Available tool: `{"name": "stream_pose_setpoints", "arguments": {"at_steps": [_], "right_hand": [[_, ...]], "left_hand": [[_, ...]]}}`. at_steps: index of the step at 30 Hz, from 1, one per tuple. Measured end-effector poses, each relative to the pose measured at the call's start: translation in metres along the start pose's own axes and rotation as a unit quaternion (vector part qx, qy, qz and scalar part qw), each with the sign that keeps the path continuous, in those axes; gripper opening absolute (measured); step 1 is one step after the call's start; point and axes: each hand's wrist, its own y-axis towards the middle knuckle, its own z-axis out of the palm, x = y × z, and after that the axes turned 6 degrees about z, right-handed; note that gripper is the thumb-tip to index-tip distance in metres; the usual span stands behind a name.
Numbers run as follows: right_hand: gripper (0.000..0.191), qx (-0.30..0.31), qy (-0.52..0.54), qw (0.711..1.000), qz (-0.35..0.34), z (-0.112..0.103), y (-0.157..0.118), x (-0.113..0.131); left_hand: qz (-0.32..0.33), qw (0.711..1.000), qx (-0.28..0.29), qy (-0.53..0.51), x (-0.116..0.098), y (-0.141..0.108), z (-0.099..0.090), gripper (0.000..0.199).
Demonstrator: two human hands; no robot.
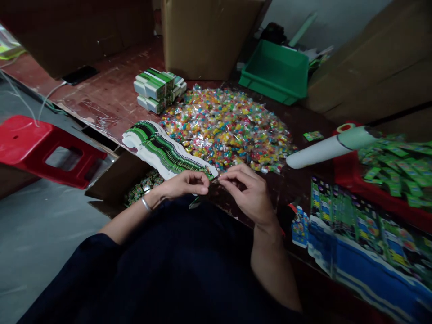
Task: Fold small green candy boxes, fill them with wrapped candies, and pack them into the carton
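Note:
My left hand (193, 183), with a silver bangle at its wrist, pinches a small dark green piece near the table's front edge. Close beside it, my right hand (245, 186) has thumb and fingertips pressed together on something too small and blurred to name. A long fanned row of green and white printed cards (165, 148) lies just beyond my left hand. Behind both hands is a wide heap of clear packets of colourful candies (226, 126). Below the row, an open carton (108, 184) holds many small green packets.
Banded card bundles (155, 87) and a green tray (276, 69) stand behind the heap. A white tube (330, 146), green packets (401, 168) and blue-green printed sheets (364, 234) lie right. A red stool (50, 148) stands left; large cartons (209, 38) stand at the back.

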Motion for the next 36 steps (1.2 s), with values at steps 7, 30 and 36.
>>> {"name": "stream_pose_setpoints", "arguments": {"at_steps": [7, 30, 36], "right_hand": [[0.047, -0.090, -0.066, 0.994, 0.007, 0.025, -0.041, -0.003], [0.021, 0.133, 0.108, 0.978, 0.118, 0.009, -0.048, -0.023], [0.051, -0.106, 0.157, 0.967, 0.168, 0.029, -0.051, -0.023]], "left_hand": [[0.013, 0.989, -0.003, -0.147, 0.011, -0.004, 0.015, 0.049], [0.068, 0.987, 0.049, 0.135, 0.010, -0.007, 0.018, 0.050], [0.132, 0.975, -0.101, 0.147, 0.016, -0.004, 0.027, 0.048]]}}
